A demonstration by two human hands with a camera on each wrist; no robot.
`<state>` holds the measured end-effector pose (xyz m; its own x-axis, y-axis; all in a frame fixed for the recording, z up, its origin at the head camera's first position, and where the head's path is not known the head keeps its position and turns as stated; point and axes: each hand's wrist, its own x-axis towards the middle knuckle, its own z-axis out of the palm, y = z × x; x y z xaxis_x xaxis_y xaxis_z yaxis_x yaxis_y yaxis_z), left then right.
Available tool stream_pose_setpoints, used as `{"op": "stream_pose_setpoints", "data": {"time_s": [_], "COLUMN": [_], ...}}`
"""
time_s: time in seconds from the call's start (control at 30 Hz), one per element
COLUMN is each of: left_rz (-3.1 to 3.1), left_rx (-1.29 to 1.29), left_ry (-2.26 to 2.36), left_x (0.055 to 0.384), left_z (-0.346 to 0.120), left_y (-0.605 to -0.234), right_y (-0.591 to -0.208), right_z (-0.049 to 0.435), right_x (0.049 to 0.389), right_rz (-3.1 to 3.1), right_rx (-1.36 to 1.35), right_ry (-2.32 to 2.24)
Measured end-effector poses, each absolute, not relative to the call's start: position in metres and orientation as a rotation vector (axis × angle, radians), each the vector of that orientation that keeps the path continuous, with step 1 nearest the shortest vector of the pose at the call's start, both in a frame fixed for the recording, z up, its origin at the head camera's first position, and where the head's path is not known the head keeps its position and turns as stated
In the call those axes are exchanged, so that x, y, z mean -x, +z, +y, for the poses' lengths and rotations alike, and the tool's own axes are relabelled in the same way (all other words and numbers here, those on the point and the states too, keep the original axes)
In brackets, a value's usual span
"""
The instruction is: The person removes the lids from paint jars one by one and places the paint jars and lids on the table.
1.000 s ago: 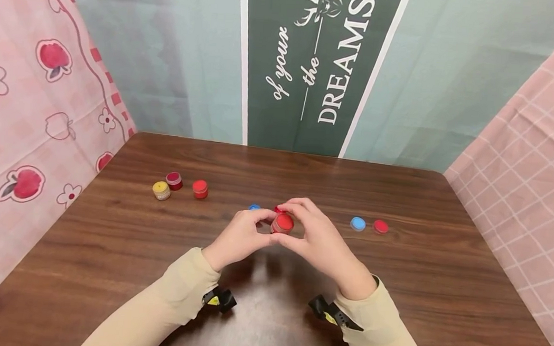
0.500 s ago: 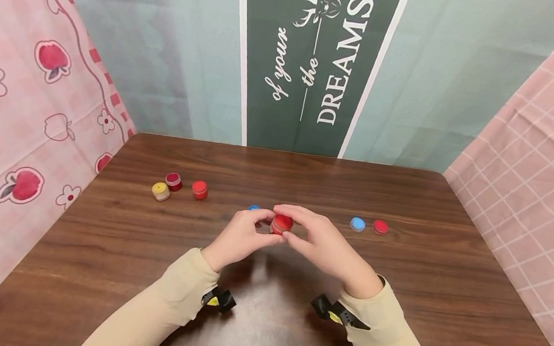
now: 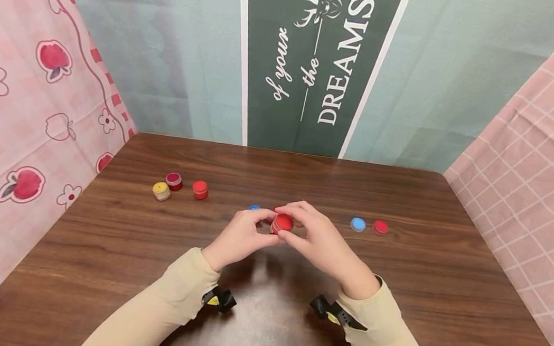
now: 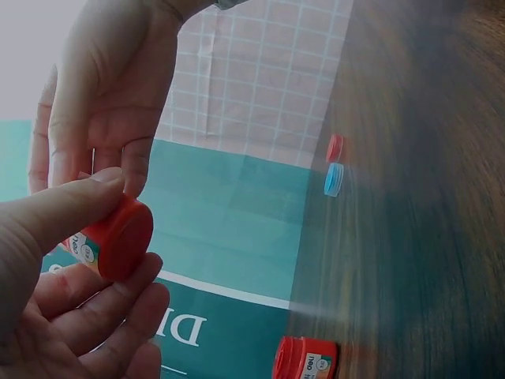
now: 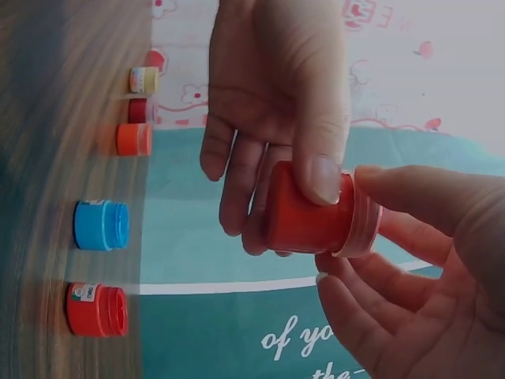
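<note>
My left hand (image 3: 242,237) holds a small red paint jar (image 5: 312,213) above the table, thumb and fingers around its body. From the other side, my right hand (image 3: 317,244) pinches the jar's lid (image 5: 361,225) between thumb and fingers. In the left wrist view the jar is tilted and part of its printed label shows. Beyond the hands stand a blue jar (image 5: 102,225) and another red jar (image 5: 96,309) without lids, both mostly hidden in the head view. Whether the held lid turns on its thread cannot be told.
At the left of the brown table (image 3: 110,247) stand a yellow jar (image 3: 161,191), a dark red jar (image 3: 174,181) and a red jar (image 3: 200,189). To the right lie a light blue lid (image 3: 357,224) and a red lid (image 3: 380,227). Cloth hangs around the table.
My right hand's thumb and fingers have shifted around the lid, moving away and then partly back. The left hand and its jar have stayed almost still.
</note>
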<state>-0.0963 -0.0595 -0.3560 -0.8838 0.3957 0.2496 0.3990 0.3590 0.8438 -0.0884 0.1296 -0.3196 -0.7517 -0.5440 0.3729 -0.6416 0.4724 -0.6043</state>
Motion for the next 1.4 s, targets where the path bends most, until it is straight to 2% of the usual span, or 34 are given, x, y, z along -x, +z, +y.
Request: {"op": "stream_pose_setpoints", "data": {"time_s": [0.27, 0.63, 1.0, 1.4], "left_rz": [-2.567, -2.577, -2.587, -2.599], "left_rx": [0.774, 0.791, 0.771, 0.804], "left_ry": [-1.612, -1.612, -1.582, -1.589], "left_x": [0.0962, 0.094, 0.0952, 0.0937], "left_z": [-0.0608, -0.0586, -0.0604, -0.0596], "left_y": [-0.3545, -0.3522, -0.3522, -0.352], "right_y": [-0.3186, -0.3235, -0.3188, -0.322], "right_z": [0.134, 0.1294, 0.1336, 0.1286], "right_x": [0.0909, 0.0904, 0.0906, 0.0884], "right_rz": [-2.516, -2.578, -2.513, -2.588], "right_rx": [-1.232, -0.951, -1.243, -0.945], "right_ry": [1.22, 1.134, 1.273, 1.103]}}
